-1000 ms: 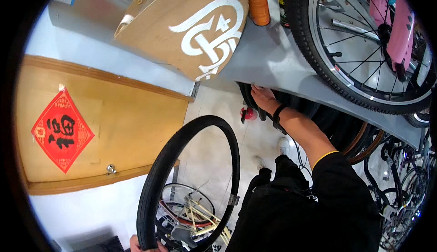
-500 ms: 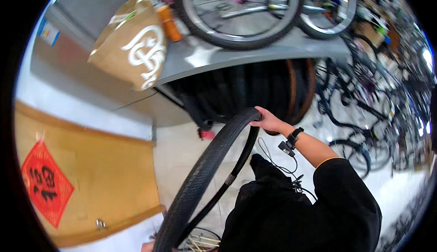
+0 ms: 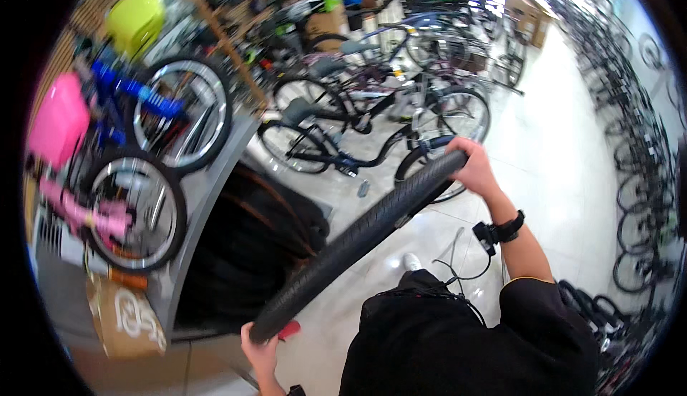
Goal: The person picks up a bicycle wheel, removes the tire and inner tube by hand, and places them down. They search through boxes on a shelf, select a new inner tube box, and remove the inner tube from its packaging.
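Observation:
I hold a black bicycle tyre (image 3: 358,235) edge-on in front of me, running from lower left to upper right. My left hand (image 3: 260,353) grips its lower end near the bottom of the view. My right hand (image 3: 474,168) grips its upper end, arm stretched out, with a black band and small device on the wrist. My black clothing fills the lower middle.
A grey shelf (image 3: 204,203) on the left carries a blue child's bike (image 3: 168,109) and a pink one (image 3: 86,210), with more tyres (image 3: 250,245) stacked under it. Parked bicycles (image 3: 372,127) stand ahead and along the right wall (image 3: 637,181). A cardboard box (image 3: 125,317) sits at lower left.
The view has swung from the wall and shelf to the shop floor. My right hand took hold of the tyre and now carries it with the left, turned toward the bicycles.

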A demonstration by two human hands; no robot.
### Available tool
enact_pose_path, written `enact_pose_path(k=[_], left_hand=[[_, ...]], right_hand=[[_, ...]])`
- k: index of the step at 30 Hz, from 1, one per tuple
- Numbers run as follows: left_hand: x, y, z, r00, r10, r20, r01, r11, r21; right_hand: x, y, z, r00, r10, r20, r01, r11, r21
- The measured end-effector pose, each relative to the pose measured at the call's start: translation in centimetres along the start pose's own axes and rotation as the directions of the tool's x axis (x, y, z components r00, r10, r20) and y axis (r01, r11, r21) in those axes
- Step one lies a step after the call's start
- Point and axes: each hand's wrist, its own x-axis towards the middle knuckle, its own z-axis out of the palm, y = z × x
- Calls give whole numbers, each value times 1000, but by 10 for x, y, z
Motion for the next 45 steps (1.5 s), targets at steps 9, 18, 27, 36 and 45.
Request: enact_pose_path(k=[9,18,27,36,45], left_hand=[[176,163,261,918,286,274,-108,846,-522],[309,159,451,710,298,638,146,824,-548],[270,198,609,424,202,883,174,938,-299],[238,254,788,257,399,880,6,910,-414],[233,400,940,120,599,792,-76,801,-594]], right_hand=[[61,60,-273,926,68,-370,-50,997,60],[50,123,-328,854,281,-438,-290,956,49],[34,181,-408,700,334,-631,-413,910,24],[77,187,-453,752,382,-538,-535,829,-160],[147,212,-518,670,459,-584,-706,636,-311]])
